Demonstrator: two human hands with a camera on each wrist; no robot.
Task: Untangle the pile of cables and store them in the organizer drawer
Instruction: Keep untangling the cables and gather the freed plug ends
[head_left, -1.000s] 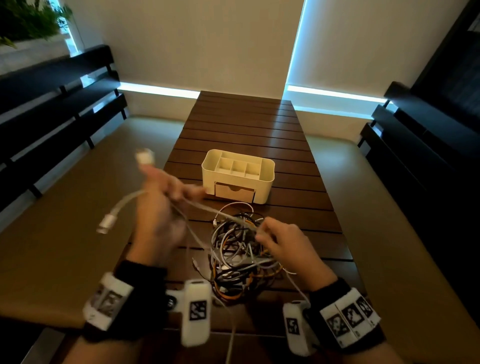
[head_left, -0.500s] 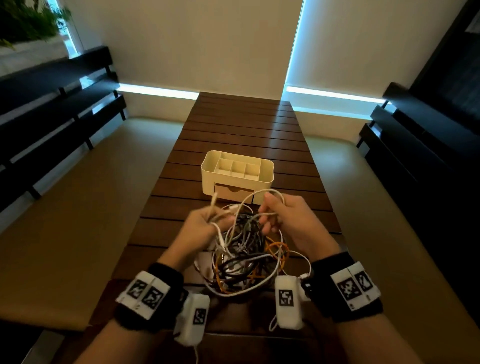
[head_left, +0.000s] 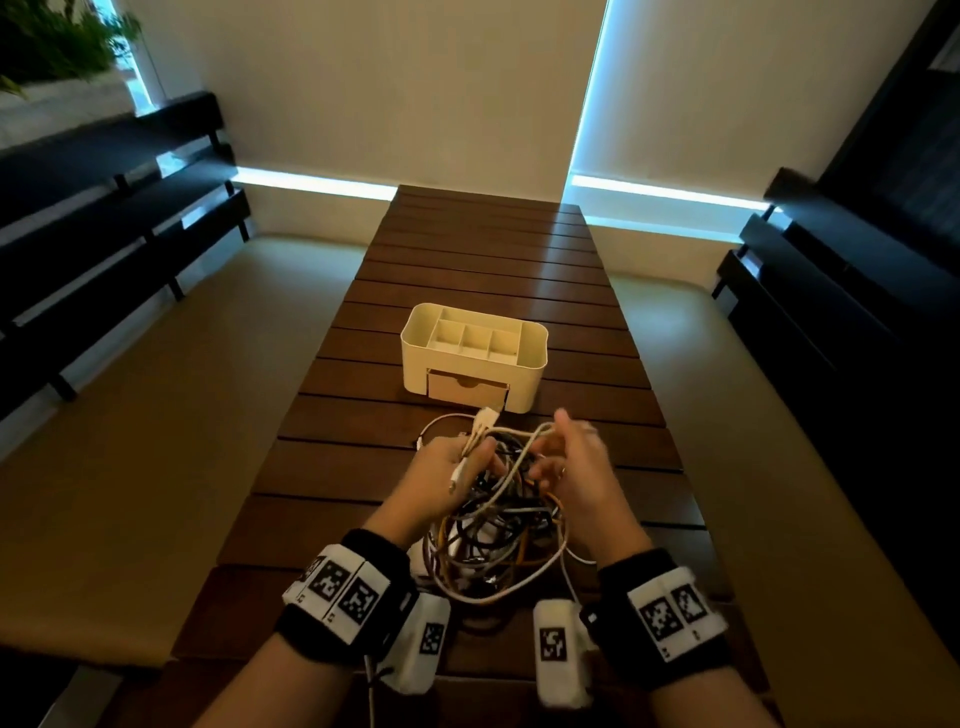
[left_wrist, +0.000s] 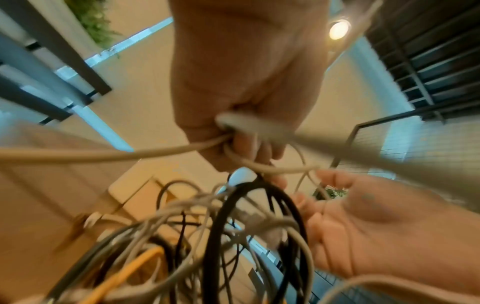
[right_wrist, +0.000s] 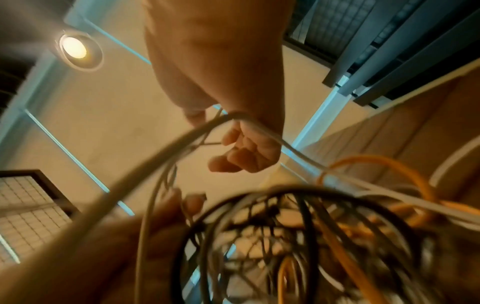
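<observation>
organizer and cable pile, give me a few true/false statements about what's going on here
1. The organizer's drawer is pulled fully open. False: it sits shut in the organizer.
2. The left hand grips a white cable. True.
3. The top compartments of the organizer already hold cables. False: they look bare.
4. The cable pile lies on the wooden table, nearer the person than the organizer. True.
5. The right hand rests flat on the table. False: it is raised, a white cable loop over its fingers.

Lounge-like room: slatted wooden table (head_left: 488, 260) between cushioned benches (head_left: 171, 395) (dark slatted backs)
</observation>
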